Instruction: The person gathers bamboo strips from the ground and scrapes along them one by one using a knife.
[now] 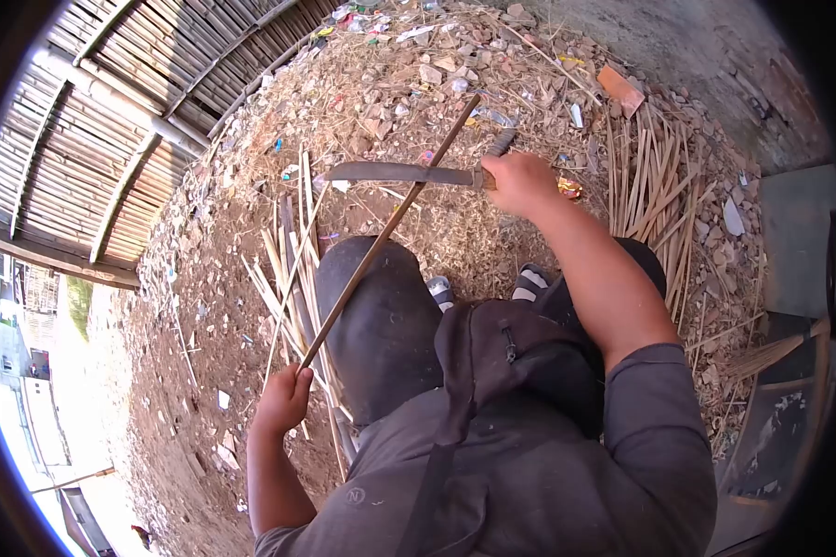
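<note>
My left hand (284,399) is closed round the lower end of a long brown stick (378,243), which slants up and to the right past my left knee. My right hand (520,183) grips the handle of a machete (390,173). Its blade points left and crosses the stick near the upper end; whether it cuts into the wood cannot be made out. Pale split strips (283,278) lie on the ground beside my left knee, and another bundle of strips (655,176) lies beyond my right knee.
Stones, straw and litter cover the ground (214,325). A bamboo fence (93,139) stands at the left, a wall (687,56) at the upper right. A brick (620,90) lies near that wall. Grey panels (799,251) stand at the right edge.
</note>
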Action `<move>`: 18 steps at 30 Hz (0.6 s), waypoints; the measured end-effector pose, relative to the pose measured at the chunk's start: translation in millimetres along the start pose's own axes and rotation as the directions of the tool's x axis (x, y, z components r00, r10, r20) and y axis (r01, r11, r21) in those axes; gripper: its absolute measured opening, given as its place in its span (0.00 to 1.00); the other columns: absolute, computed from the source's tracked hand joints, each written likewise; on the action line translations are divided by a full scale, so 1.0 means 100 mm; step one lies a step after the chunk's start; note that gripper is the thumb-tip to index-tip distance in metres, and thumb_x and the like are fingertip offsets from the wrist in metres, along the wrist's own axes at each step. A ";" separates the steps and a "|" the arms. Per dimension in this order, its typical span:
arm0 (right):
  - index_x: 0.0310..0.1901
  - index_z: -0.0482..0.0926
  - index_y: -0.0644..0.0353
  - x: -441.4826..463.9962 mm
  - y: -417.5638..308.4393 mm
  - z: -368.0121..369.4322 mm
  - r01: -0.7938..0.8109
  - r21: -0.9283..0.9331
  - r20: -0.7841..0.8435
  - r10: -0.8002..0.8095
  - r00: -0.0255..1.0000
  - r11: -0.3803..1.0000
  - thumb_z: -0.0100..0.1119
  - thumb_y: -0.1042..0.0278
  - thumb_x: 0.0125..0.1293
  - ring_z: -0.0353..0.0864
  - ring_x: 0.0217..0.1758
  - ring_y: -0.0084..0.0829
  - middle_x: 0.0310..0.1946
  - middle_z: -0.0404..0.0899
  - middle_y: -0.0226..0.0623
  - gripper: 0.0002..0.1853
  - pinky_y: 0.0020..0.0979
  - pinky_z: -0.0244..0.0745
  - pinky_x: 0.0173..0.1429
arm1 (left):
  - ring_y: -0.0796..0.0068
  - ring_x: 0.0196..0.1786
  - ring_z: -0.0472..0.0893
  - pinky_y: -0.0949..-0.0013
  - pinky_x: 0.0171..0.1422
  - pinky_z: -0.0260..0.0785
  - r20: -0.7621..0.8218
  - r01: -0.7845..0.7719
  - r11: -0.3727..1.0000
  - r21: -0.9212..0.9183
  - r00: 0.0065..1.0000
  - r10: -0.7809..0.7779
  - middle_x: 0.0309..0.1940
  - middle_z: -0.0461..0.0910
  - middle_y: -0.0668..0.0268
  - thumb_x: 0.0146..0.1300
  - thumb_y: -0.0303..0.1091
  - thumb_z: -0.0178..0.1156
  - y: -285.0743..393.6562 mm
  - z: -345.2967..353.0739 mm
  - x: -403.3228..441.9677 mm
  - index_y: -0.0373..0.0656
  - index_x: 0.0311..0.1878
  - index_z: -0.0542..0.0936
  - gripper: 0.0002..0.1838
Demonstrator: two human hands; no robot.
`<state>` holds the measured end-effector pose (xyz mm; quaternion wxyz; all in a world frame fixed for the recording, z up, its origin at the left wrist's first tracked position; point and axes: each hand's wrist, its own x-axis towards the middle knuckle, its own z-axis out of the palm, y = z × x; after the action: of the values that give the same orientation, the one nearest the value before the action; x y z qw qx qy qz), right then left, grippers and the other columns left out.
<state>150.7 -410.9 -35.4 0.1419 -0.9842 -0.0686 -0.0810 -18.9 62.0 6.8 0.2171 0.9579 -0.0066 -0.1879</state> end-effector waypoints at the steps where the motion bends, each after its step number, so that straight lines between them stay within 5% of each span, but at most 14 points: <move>1: 0.40 0.81 0.50 -0.01 -0.02 0.05 0.090 -0.037 -0.018 -0.091 0.996 0.995 0.65 0.65 0.55 0.86 0.38 0.48 0.30 0.85 0.40 0.10 0.51 0.79 0.45 | 0.50 0.28 0.77 0.51 0.38 0.69 -0.003 0.001 1.000 0.001 1.000 -0.001 0.23 0.76 0.49 0.78 0.44 0.52 0.02 -0.01 0.00 0.34 0.36 0.75 0.20; 7: 0.40 0.80 0.51 -0.02 -0.33 0.04 0.431 -0.085 0.033 -0.430 0.902 0.898 0.66 0.64 0.56 0.86 0.39 0.48 0.30 0.84 0.39 0.10 0.51 0.78 0.46 | 0.47 0.28 0.78 0.51 0.37 0.68 -0.035 -0.044 0.998 0.044 0.998 0.045 0.23 0.77 0.49 0.77 0.45 0.52 -0.03 -0.03 -0.03 0.35 0.36 0.76 0.21; 9: 0.42 0.81 0.51 0.07 -0.02 0.15 0.064 -0.022 0.037 -0.063 0.997 0.998 0.65 0.64 0.58 0.86 0.42 0.49 0.33 0.85 0.41 0.10 0.51 0.78 0.48 | 0.46 0.28 0.78 0.51 0.36 0.68 -0.039 -0.028 0.996 0.084 0.999 0.031 0.22 0.76 0.48 0.77 0.45 0.53 -0.16 -0.06 -0.16 0.35 0.35 0.76 0.21; 12: 0.46 0.83 0.52 0.08 0.35 0.05 -0.417 0.171 -0.045 0.430 0.902 0.893 0.63 0.65 0.61 0.86 0.46 0.50 0.39 0.86 0.45 0.12 0.50 0.79 0.51 | 0.45 0.27 0.78 0.50 0.35 0.68 -0.045 0.051 0.995 0.092 0.998 -0.047 0.21 0.76 0.48 0.76 0.45 0.54 -0.29 -0.12 -0.28 0.35 0.35 0.76 0.21; 18: 0.48 0.83 0.53 0.05 0.37 0.02 -0.363 0.165 -0.013 0.370 0.929 0.917 0.63 0.61 0.59 0.85 0.48 0.51 0.42 0.86 0.46 0.16 0.49 0.80 0.52 | 0.45 0.27 0.78 0.49 0.34 0.67 -0.042 0.052 0.998 0.027 0.998 -0.050 0.21 0.76 0.49 0.76 0.46 0.54 -0.31 -0.04 -0.28 0.36 0.34 0.75 0.21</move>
<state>161.6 -445.3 -46.4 0.2342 -0.9631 0.1136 -0.0686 -45.5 94.3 7.0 0.1988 0.9643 0.0197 -0.1737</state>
